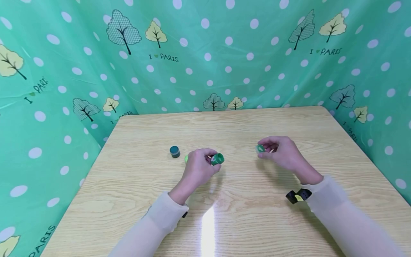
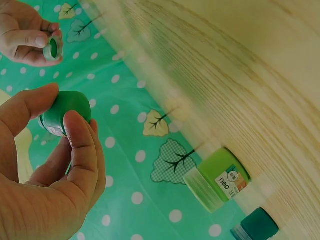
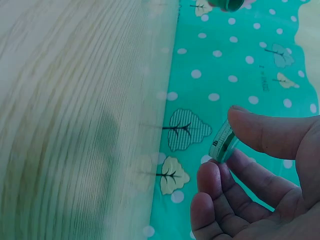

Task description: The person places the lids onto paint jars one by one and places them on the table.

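My left hand (image 1: 196,168) grips a small green paint jar (image 1: 216,159) above the table. The jar is uncapped and tilted, its mouth facing right. Off to the right, my right hand (image 1: 283,152) pinches the jar's translucent lid (image 3: 222,142) between thumb and fingers. Green paint shows on the lid's inner side in the head view. Behind the left hand stands a light green paint jar (image 2: 218,180) with its lid on, mostly hidden from the head camera. Left of it, a dark teal paint jar (image 1: 174,152) stands on the table.
A wood-grain table (image 1: 141,214) lies under both hands. Along its back and sides hangs a green dotted curtain (image 1: 192,82) printed with trees. A black band (image 1: 299,195) sits at the right wrist.
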Available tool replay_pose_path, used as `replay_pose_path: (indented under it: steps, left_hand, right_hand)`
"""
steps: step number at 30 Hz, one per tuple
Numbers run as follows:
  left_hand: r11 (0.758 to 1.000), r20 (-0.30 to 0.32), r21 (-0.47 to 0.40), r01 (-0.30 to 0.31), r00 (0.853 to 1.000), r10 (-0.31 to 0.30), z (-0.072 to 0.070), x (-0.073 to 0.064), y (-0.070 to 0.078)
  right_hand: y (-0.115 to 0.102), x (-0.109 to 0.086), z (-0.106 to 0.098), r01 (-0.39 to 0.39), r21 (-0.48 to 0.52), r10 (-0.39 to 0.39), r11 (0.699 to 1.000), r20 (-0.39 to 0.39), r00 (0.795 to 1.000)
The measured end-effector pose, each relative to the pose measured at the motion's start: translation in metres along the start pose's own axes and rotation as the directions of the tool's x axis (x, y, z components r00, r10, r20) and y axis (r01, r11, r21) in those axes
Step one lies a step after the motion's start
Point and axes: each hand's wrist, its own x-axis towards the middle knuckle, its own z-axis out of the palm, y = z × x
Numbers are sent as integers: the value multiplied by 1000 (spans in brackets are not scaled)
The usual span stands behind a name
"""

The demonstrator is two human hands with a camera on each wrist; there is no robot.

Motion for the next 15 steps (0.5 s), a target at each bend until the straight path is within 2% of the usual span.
replay_pose_path:
  steps: [15]
  left_hand:
    - [1000,13,10,-11,1000,11,3,-1,1]
  right_hand:
    - [-17,-7,12,44,39,-44,998,8,999]
